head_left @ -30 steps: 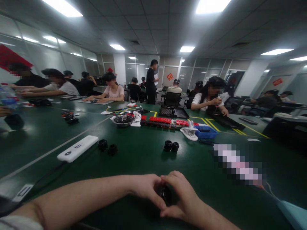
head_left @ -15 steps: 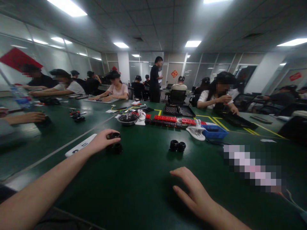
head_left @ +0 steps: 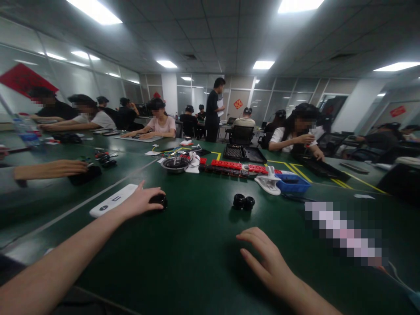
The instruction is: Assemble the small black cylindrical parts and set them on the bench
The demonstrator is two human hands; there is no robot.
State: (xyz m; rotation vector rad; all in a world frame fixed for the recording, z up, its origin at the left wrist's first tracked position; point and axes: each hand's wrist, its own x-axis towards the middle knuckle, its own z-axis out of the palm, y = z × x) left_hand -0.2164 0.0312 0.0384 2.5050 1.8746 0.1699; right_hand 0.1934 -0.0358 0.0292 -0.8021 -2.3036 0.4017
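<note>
My left hand [head_left: 144, 202] is closed around a black, ring-like round part [head_left: 160, 200], low at the green table. The palm and fingers cover much of this part, so I cannot tell whether a second one sits under it. To the right, two similar black round parts [head_left: 243, 202] stand side by side on the tabletop. My right hand [head_left: 262, 253] hovers low over the table in front of that pair, thumb and fingers apart, holding nothing. A white, long device with dark markings [head_left: 113, 201] lies just left of my left wrist.
Farther back are a red block strip [head_left: 226, 164], a white clamp-like piece [head_left: 269, 183], a blue bin [head_left: 293, 181], a round metal dish [head_left: 175, 165] and an open black case [head_left: 244, 152]. At left, a co-worker's hand [head_left: 62, 168] touches a dark object.
My left hand has come down with the black round part, covering the second one seen beneath it before. My right hand barely shifted. The co-worker's hand at left moved right.
</note>
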